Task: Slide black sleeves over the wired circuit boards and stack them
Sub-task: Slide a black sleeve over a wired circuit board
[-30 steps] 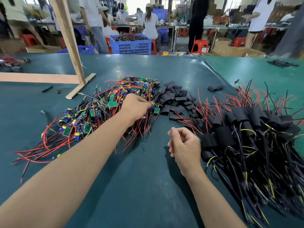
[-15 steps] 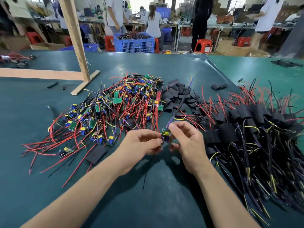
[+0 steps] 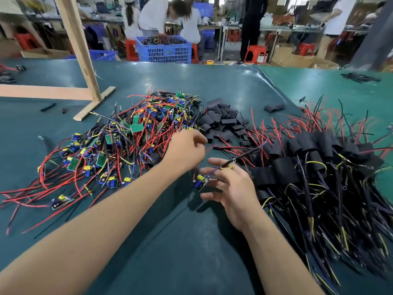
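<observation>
Board [image 3: 201, 181] pinched in right hand [image 3: 234, 188], wires trailing up-right. Left hand [image 3: 187, 152] loosely curled, apparently empty, nearer to sleeves [image 3: 221, 122] just beyond its fingertips.

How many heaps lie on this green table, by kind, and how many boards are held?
Heap of bare red-wired circuit boards: 1
Heap of loose black sleeves: 1
Heap of black-sleeved boards: 1
Wired board in right hand: 1
Total: 4
</observation>
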Tool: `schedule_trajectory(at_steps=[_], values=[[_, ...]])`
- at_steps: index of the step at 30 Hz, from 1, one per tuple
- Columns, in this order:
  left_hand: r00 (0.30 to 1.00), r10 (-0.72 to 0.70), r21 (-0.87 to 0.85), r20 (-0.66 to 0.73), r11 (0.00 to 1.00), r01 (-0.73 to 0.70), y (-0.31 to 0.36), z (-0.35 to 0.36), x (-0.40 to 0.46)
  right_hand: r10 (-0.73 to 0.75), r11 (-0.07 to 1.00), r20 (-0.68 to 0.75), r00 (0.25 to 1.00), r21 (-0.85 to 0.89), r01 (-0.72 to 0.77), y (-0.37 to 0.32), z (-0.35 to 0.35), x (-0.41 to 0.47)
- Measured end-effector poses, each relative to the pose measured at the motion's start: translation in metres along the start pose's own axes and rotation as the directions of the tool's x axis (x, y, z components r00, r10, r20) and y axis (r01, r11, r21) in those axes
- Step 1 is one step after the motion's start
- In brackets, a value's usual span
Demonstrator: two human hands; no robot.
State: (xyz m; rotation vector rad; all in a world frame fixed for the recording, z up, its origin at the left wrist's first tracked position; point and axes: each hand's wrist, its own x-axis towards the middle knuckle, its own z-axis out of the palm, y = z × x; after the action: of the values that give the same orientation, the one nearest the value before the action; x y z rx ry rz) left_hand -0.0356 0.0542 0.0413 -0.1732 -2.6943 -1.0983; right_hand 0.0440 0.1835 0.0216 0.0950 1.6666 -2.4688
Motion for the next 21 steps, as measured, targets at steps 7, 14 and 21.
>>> schedule_trajectory(at_steps=[7,14,21], values=[[0.987,0.157,0.438,0.031,0.886,-0.155,0.008,0.012,0.073,-0.102,0.995,-0.022,0.995,-0.014,0.102,0.008,-0.003,0.002],[0.891,0.176,0.709,0.419,0.549,-0.442,0.002,0.023,0.092,-0.075,0.997,0.014,0.997,0.009,0.074,0.011,-0.011,0.006],[0.869,-0.014,0.69,0.494,0.615,-0.382,-0.004,0.02,0.099,-0.062,0.998,0.04,0.997,0.015,0.061,0.011,-0.012,0.004]])
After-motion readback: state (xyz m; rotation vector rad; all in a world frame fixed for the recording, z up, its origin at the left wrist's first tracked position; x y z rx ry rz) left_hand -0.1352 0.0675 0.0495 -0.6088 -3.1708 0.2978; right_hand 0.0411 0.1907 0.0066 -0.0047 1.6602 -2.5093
